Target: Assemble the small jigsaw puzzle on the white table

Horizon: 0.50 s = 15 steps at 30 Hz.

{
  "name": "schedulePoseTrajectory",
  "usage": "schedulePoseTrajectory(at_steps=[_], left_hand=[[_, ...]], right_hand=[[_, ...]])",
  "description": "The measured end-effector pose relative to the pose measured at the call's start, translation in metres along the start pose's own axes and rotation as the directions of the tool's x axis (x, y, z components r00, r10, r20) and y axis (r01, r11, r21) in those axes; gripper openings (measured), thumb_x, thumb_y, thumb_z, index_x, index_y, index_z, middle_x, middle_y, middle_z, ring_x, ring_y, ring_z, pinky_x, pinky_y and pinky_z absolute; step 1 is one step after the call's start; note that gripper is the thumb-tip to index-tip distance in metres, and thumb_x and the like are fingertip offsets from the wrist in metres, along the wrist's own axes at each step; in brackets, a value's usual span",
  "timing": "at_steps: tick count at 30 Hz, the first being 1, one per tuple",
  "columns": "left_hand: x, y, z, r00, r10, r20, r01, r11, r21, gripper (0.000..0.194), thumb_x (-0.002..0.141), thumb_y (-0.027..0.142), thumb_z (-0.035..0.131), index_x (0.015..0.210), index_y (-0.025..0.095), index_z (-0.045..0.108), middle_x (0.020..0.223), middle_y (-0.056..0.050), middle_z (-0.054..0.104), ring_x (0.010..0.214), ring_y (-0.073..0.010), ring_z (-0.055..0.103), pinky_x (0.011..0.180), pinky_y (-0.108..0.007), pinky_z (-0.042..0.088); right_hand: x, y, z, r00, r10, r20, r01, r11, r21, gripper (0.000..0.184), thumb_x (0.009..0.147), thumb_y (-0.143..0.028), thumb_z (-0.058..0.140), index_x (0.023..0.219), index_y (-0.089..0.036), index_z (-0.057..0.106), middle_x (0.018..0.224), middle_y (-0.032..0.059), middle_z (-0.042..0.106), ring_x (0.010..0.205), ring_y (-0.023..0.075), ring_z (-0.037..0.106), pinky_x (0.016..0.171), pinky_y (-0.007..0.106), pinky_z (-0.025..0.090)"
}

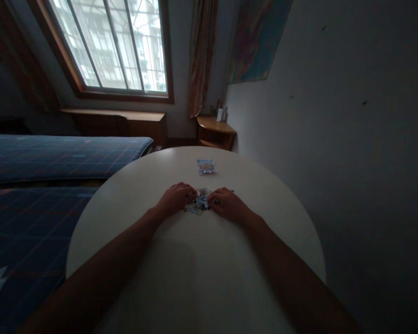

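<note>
A small heap of jigsaw puzzle pieces [200, 202], mostly blue, white and dark, lies near the middle of the round white table [195, 260]. At its left edge, my left hand [177, 196] has its fingers curled down onto some pieces. From the other side, my right hand [226, 203] curls in too, with a few dark pieces showing at its fingers. Exactly which pieces are gripped is too small to make out. Beyond the heap lies a small square picture sheet or packet [206, 167], printed in colour.
A bed with a blue plaid cover [55, 160] stands left of the table. Behind are a wooden desk [139, 116] under the window [114, 46] and a corner shelf [216, 125] holding small items. A bare wall [351, 162] runs along the right.
</note>
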State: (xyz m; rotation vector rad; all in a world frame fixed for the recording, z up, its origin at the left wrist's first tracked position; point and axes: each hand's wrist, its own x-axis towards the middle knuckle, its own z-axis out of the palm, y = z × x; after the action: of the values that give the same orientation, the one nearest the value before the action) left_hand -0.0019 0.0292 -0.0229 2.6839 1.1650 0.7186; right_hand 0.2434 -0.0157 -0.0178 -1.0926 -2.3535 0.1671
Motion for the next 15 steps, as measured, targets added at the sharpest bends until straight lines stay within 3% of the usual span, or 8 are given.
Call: schedulePoseTrajectory(at_steps=[8, 15], left_hand=[[-0.0025, -0.0006, -0.0041, 0.996, -0.074, -0.057, 0.074, 0.997, -0.007, 0.018, 0.091, 0.029, 0.059, 0.105, 0.025, 0.069, 0.109, -0.004, 0.071, 0.103, -0.0225, 0.063, 0.095, -0.035, 0.048], [-0.0023, -0.0030, -0.0046, 0.989, -0.109, -0.097, 0.103, 0.993, -0.063, 0.016, 0.089, 0.026, 0.061, 0.103, 0.023, 0.068, 0.105, -0.003, 0.069, 0.090, -0.0186, 0.067, 0.083, -0.030, 0.051]], right_hand=[[0.0005, -0.0019, -0.0001, 0.999, 0.051, -0.004, -0.051, 0.998, 0.029, 0.008, 0.082, -0.014, 0.068, 0.088, -0.019, 0.070, 0.088, 0.0059, 0.071, 0.090, 0.0194, 0.062, 0.083, 0.031, 0.047], [0.0000, -0.0036, -0.0006, 0.994, 0.107, -0.032, -0.105, 0.994, 0.039, 0.017, 0.084, -0.017, 0.067, 0.101, -0.018, 0.069, 0.091, 0.0069, 0.071, 0.087, 0.0181, 0.063, 0.082, 0.031, 0.047]])
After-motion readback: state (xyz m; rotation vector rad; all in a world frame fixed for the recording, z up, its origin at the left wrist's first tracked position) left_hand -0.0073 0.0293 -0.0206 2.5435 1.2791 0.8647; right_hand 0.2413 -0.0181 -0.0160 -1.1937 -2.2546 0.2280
